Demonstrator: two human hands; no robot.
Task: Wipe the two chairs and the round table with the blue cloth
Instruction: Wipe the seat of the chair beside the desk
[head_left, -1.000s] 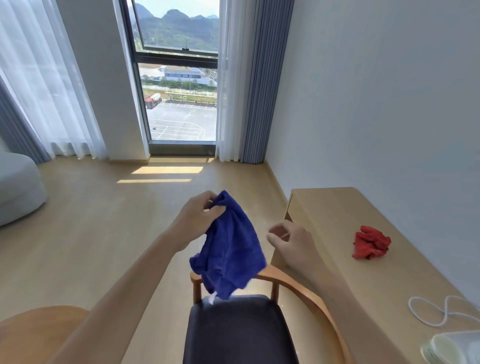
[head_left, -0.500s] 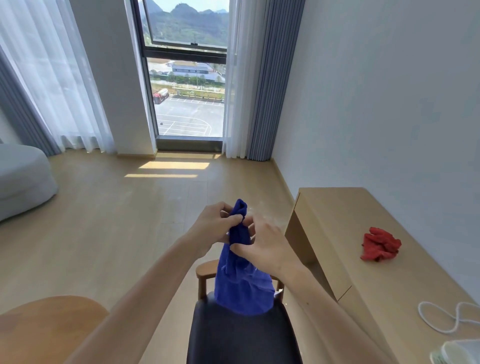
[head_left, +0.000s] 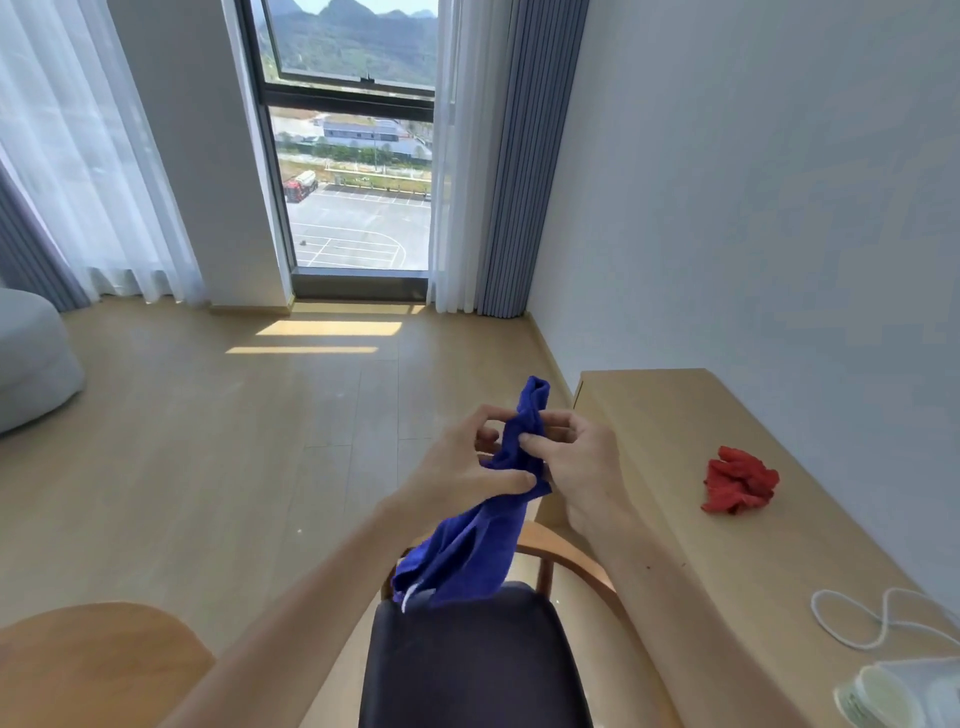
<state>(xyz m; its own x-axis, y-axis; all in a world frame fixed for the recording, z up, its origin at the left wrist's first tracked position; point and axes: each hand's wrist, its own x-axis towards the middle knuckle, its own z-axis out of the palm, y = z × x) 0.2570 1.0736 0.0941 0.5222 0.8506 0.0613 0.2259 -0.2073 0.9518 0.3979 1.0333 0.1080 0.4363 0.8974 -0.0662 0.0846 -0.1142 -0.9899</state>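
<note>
Blue cloth (head_left: 511, 462), one, pinched by both hands' grip, left (head_left: 467, 467) and right (head_left: 582, 462), above one chair (head_left: 467, 670)

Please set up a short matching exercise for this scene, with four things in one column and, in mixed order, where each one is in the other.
Things:
1. blue cloth
2. red cloth
3. white cord
4. chair

Places:
A. lying near the middle of the desk
B. directly below the hands
C. held between the left hand and right hand
D. at the near end of the desk

Pairs: 1-C, 2-A, 3-D, 4-B
</note>
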